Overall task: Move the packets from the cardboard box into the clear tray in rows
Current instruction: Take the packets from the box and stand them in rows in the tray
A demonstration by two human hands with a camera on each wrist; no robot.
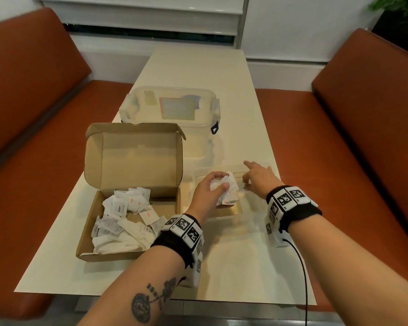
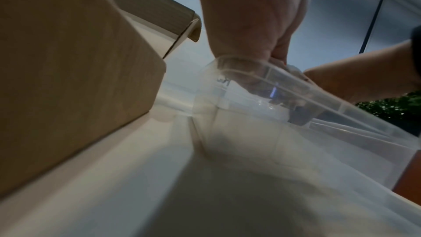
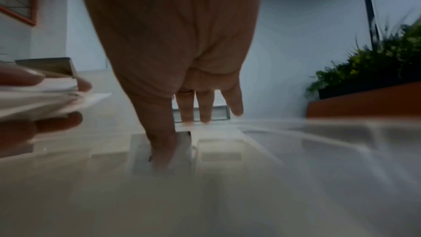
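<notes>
A long pale table [image 1: 198,74] runs between two orange benches. On it, largest first: a lidded clear storage tub [image 1: 170,109] at the far end, then an open cardboard box [image 1: 130,194] on the left, then a shallow clear tray [image 1: 231,214] just to its right.

Many small white packets [image 1: 125,222] lie loose in the box — flat paper sachets, some printed in red. They look light, thin and floppy, likely to slide over one another, so pinching a few by their flat faces should work best.

The left hand [image 1: 210,192] hovers over the tray, fingers and thumb curled round a fanned handful of packets [image 1: 229,191]. The right hand [image 1: 257,177] reaches into the tray — index finger extended, thumb low toward the tray floor; whether it pinches a packet cannot be told.
</notes>
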